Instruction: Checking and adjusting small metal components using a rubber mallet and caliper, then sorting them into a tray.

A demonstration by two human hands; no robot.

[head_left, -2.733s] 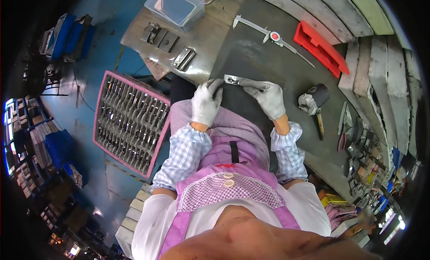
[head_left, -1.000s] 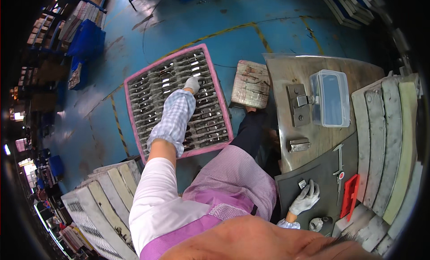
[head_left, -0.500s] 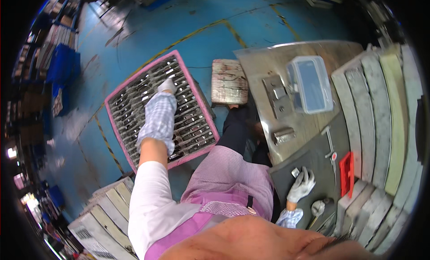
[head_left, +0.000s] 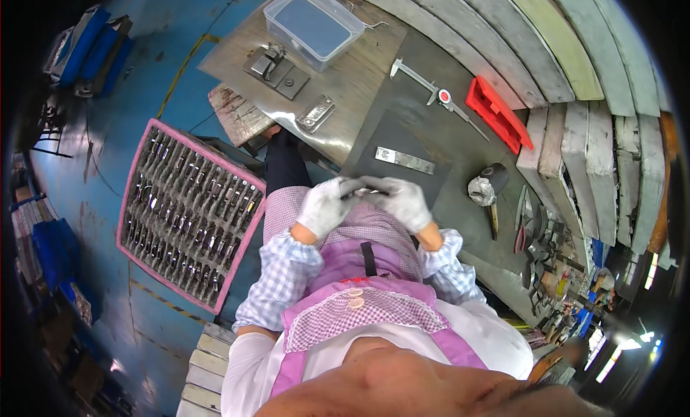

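Both my hands meet just above my lap, in white gloves with checked sleeve covers. My left hand (head_left: pixel 323 207) and my right hand (head_left: pixel 406 204) have their fingers curled in toward each other around a dark, narrow piece (head_left: pixel 368 184). Blur and the fingers hide most of it, so I cannot name it. Just beyond my right hand, a flat metal plate (head_left: pixel 410 160) with a shiny end lies on the dark bench mat. On my left stands a pink-rimmed tray (head_left: pixel 209 155) filled with rows of dark, shiny metal parts.
A digital-looking caliper (head_left: pixel 443 96), a red plastic holder (head_left: pixel 496 114), a mallet (head_left: pixel 485 188) and pliers (head_left: pixel 520 230) lie on the bench. Farther off are a clear plastic box (head_left: pixel 314 22), a metal fixture (head_left: pixel 276 71) and a small metal block (head_left: pixel 316 114). Stacked grey slabs (head_left: pixel 460 33) line the bench's far side.
My left hand has left the tray and joined my right hand before my lap. My right hand has come off the bench, where the metal plate now lies. The view has swung right.
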